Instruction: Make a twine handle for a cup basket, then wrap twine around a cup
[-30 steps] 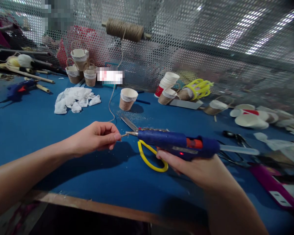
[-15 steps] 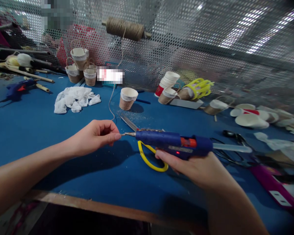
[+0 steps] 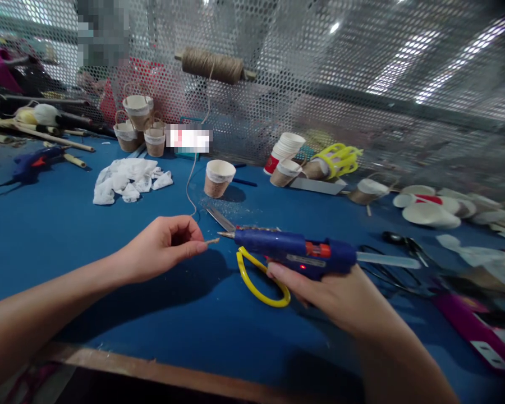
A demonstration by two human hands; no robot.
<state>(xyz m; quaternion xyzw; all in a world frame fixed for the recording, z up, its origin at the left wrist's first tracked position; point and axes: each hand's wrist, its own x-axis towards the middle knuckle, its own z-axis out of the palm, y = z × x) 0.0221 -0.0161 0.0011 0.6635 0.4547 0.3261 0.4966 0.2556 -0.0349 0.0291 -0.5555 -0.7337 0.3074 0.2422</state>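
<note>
Between thumb and forefinger, my left hand (image 3: 168, 247) pinches the end of a jute twine (image 3: 212, 241), whose tip pokes out to the right. The twine runs up behind the hand to a spool (image 3: 212, 65) on the mesh. My right hand (image 3: 320, 286) is wrapped round a blue hot glue gun (image 3: 294, 247) with a lit red light and a clear glue stick in its back. Its nozzle points left, just above the twine's tip and slightly apart from it. Yellow-handled scissors (image 3: 263, 302) lie under the gun. A small twine-wrapped cup (image 3: 219, 180) stands beyond.
White fabric scraps (image 3: 126, 178) lie at left, near stacked handled cups (image 3: 138, 112). A second glue gun (image 3: 37, 161) rests far left. Stacked paper cups (image 3: 287, 150) and a yellow plastic mesh piece (image 3: 340, 159) stand at back right. A purple power strip (image 3: 475, 328) is at right.
The nozzle and the twine's tip, touching or nearly so before, are now apart. The twine's tip sits lower than the nozzle. The view has tilted slightly upward.
</note>
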